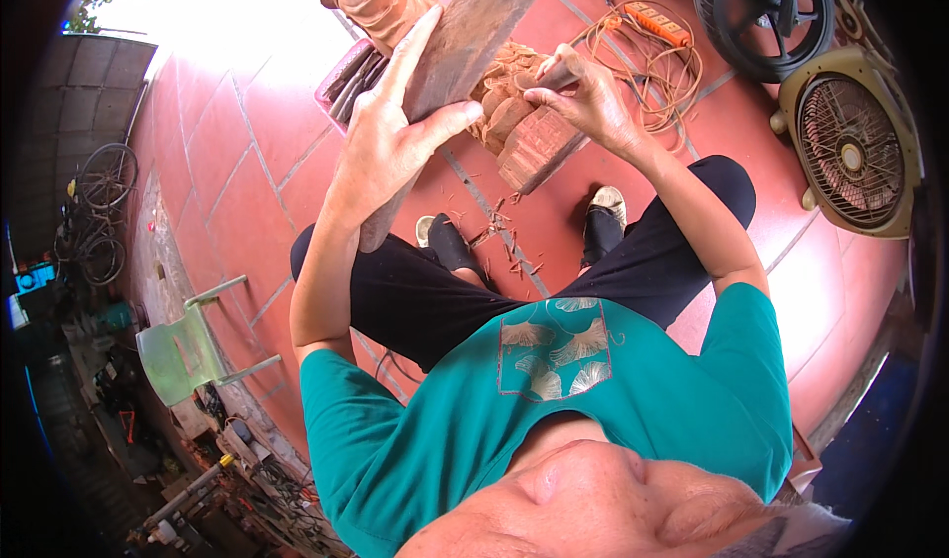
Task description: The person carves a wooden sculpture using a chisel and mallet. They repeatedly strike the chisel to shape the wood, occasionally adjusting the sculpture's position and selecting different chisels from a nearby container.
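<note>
Red-tiled floor (247, 163) underfoot, left hand (386, 143) wraps a long grey wooden mallet (465, 34) while right hand (588, 98) pinches a chisel against the reddish carved wood block (529, 143) between the knees—carving underway, steady strikes needed.

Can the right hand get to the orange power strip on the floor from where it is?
Probably not without leaning. The right hand is busy holding a tool at the wood carving, and the power strip lies farther out on the floor, though nothing blocks the way.
</note>
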The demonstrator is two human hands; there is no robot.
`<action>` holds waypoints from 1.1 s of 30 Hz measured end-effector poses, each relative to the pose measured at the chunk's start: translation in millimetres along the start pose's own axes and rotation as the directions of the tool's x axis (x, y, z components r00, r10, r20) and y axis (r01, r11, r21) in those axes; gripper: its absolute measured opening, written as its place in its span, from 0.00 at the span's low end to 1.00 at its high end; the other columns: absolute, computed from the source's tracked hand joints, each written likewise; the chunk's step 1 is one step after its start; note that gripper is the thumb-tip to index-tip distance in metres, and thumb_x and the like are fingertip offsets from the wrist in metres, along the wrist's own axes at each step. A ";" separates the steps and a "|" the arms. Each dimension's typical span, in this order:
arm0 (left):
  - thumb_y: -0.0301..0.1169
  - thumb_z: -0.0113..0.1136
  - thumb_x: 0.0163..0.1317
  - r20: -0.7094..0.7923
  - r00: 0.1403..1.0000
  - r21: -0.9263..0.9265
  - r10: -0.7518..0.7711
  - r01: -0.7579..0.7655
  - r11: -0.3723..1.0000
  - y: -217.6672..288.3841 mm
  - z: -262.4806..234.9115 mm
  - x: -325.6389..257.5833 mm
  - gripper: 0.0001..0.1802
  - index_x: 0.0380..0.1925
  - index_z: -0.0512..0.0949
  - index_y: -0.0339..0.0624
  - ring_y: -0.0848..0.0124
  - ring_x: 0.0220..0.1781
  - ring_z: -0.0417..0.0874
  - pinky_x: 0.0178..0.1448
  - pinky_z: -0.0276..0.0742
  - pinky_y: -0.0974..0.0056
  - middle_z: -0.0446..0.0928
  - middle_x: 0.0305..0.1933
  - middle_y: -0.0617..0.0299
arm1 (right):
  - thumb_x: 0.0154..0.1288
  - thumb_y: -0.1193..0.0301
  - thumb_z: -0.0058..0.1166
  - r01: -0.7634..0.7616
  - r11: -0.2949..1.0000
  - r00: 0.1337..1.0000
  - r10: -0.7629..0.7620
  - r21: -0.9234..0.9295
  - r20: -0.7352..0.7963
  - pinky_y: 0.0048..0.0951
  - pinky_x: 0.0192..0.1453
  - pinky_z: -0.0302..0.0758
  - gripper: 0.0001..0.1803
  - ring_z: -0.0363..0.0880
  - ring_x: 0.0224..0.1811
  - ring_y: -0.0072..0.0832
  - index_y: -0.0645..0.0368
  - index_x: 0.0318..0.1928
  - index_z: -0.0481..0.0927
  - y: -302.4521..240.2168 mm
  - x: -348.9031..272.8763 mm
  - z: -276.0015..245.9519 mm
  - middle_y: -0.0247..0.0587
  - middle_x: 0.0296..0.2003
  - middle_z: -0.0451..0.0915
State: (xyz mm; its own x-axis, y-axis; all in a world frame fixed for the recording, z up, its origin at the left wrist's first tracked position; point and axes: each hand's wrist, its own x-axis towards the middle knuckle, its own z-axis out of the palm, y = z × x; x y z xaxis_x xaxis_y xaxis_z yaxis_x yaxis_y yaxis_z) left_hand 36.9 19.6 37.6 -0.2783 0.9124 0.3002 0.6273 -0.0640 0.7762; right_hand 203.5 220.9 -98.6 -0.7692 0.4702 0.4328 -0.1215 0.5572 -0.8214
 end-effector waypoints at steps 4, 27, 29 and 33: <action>0.33 0.74 0.61 0.085 0.995 0.055 0.051 -0.056 0.997 6.7 12.6 -1.9 0.48 0.78 0.58 0.45 0.55 0.68 0.80 0.71 0.74 0.53 0.70 0.74 0.46 | 0.64 0.67 0.71 -0.056 0.995 0.998 0.055 -0.086 -0.008 0.34 0.42 0.85 0.15 0.90 0.37 0.36 0.61 0.41 0.78 -8.0 -5.1 -1.5 0.43 0.35 0.86; 0.39 0.69 0.63 0.204 0.976 0.460 0.071 -0.159 0.874 18.6 10.0 5.8 0.45 0.79 0.59 0.64 0.44 0.50 0.85 0.55 0.80 0.48 0.82 0.55 0.41 | 0.65 0.63 0.69 -0.149 0.989 0.983 0.149 0.006 -0.109 0.38 0.45 0.83 0.15 0.88 0.38 0.37 0.60 0.45 0.86 25.3 -4.8 9.4 0.44 0.36 0.88; 0.38 0.70 0.61 0.104 0.981 0.434 0.164 -0.193 0.880 10.5 3.4 5.3 0.45 0.78 0.60 0.62 0.45 0.53 0.86 0.57 0.80 0.49 0.82 0.58 0.43 | 0.65 0.63 0.68 -0.169 0.985 0.981 0.163 -0.045 -0.103 0.36 0.44 0.83 0.15 0.89 0.37 0.36 0.59 0.45 0.86 9.0 -2.3 6.6 0.45 0.35 0.88; 0.36 0.73 0.60 0.037 0.993 0.412 0.109 -0.115 0.904 6.9 -4.6 2.7 0.45 0.77 0.63 0.58 0.48 0.57 0.85 0.61 0.79 0.52 0.82 0.59 0.46 | 0.65 0.67 0.68 -0.197 0.980 0.975 0.194 -0.019 -0.111 0.32 0.41 0.83 0.11 0.88 0.36 0.29 0.60 0.41 0.84 -3.9 -3.3 5.7 0.41 0.33 0.87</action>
State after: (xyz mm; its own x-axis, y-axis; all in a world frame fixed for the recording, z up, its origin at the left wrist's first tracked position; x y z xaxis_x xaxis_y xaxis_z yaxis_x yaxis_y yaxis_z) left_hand 37.1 19.7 46.3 -0.1807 0.9143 0.3624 0.8986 0.0037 0.4387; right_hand 202.9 213.3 -99.0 -0.7039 0.6420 0.3040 0.0439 0.4665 -0.8834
